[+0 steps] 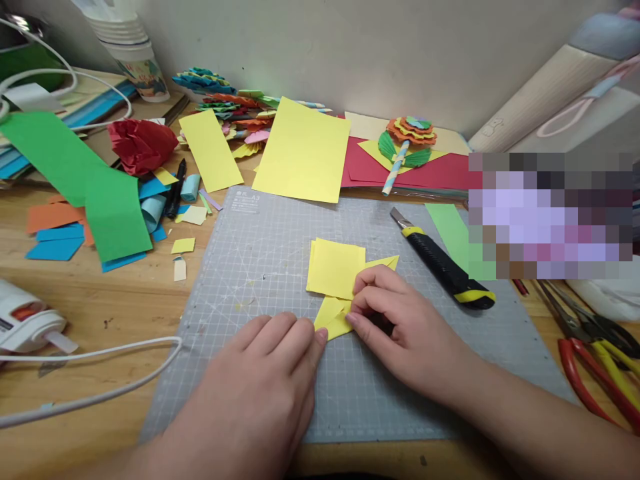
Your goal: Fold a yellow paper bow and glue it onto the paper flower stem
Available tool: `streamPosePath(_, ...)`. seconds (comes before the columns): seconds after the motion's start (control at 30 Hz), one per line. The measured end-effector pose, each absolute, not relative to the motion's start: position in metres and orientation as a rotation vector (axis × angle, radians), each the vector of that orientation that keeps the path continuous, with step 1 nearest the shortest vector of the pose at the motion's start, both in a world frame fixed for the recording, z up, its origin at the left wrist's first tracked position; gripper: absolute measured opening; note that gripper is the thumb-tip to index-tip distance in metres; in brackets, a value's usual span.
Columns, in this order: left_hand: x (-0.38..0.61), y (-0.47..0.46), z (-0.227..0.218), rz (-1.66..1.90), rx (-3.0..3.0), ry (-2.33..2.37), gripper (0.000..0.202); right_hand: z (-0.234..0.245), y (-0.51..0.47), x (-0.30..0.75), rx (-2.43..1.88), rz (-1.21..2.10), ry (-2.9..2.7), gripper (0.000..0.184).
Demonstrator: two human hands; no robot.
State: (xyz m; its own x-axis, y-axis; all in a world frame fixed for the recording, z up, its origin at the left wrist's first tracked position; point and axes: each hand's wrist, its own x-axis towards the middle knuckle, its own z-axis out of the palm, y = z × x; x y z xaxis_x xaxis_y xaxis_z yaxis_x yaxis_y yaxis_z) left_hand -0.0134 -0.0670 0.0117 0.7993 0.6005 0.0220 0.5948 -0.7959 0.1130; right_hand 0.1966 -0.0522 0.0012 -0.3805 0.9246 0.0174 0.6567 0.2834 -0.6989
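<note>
At far left, a glue gun [25, 327] lies on the table [115, 307], below some green paper [115, 207]. My left hand [275, 380] reaches in from the lower left, back uppermost, knuckles bent and fingers held close together; its thumb tip rests at the lower left corner of the yellow piece [331, 315], though I cannot tell whether thumb and forefinger pinch it. This folded piece lies on the grey mat [270, 267] between my hands, just below a stack of yellow squares [337, 267]. My right hand [400, 327] enters from the lower right, thumb side toward the left, fingers curled inward, with thumb and forefinger pinching the piece's right side. Behind this hand a yellow point [386, 261] juts out. Farther right lie the knife [445, 267], slanting across the mat, and the scissors [583, 347].
</note>
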Motion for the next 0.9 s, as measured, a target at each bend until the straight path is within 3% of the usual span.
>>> streamPosePath(0.7,-0.01,-0.065,0.011,0.141,2.716,1.021,0.031,-0.002,-0.051,0.187,-1.543,0.8,-2.171,0.019)
streamPosePath(0.9,-0.008,-0.066,0.011,0.181,2.841,0.965,0.025,0.0,-0.062,0.189,-1.483,0.612,-2.201,0.003)
